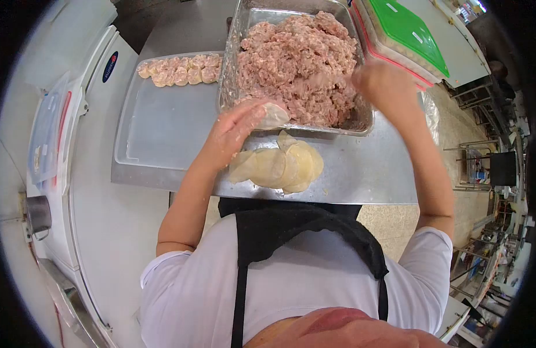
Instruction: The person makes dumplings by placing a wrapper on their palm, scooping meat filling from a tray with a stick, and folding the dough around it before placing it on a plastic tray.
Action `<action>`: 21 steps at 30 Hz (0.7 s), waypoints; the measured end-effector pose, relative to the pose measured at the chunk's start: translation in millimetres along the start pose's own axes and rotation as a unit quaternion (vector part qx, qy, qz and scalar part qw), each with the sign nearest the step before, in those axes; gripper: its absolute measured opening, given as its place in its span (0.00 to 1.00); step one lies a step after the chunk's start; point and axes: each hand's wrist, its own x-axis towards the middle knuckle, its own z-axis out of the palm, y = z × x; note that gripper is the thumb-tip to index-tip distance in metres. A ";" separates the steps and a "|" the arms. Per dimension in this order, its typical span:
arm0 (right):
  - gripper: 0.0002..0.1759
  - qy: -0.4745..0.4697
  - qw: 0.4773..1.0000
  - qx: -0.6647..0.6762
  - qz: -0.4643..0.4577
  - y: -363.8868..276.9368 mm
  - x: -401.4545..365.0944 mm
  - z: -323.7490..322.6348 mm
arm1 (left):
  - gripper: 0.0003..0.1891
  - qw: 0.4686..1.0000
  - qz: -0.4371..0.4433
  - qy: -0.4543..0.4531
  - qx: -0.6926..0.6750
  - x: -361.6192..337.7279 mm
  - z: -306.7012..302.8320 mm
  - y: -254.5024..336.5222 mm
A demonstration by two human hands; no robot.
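Note:
My left hand point(238, 126) is at the near left corner of a metal tray point(366, 124) and holds a thin, pale dough wrapper point(274, 116) by its edge. Ground meat mixture point(297, 64), pink and heaped, fills much of that tray. My right hand point(384, 87), blurred by motion, is curled closed over the tray's right edge; what its fingers hold, if anything, cannot be made out. A stack of overlapping round wrappers point(279, 165) lies on the metal table between me and the tray.
Left of the meat stands a shallow translucent tray point(163, 127) with rows of filled dumplings point(181, 69) along its far side. A container with a green lid point(413, 35) stands at the far right. The metal table point(378, 168) ends just before my apron point(303, 226). A white appliance point(114, 64) is at left.

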 end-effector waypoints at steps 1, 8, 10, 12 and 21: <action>0.16 0.048 0.998 -0.032 0.037 8.7 10.5 -0.4 | 0.16 1.000 -0.001 -0.017 0.026 -3.2 0.0 -4.0; 0.08 -0.064 0.996 -0.026 -0.060 -47.9 -10.4 52.9 | 0.12 0.993 0.040 -0.072 0.088 -3.5 7.0 6.3; 0.11 -0.014 0.999 0.036 -0.032 -55.6 -21.6 34.6 | 0.12 0.984 0.116 -0.040 0.130 -4.3 0.8 -6.5; 0.14 -0.009 0.999 0.014 -0.027 -39.1 -13.8 17.9 | 0.12 0.988 0.105 -0.010 0.116 0.0 -4.8 -10.4; 0.18 0.025 0.999 -0.023 0.011 -25.8 102.8 65.3 | 0.15 0.958 0.142 0.158 0.192 80.8 -20.1 -52.1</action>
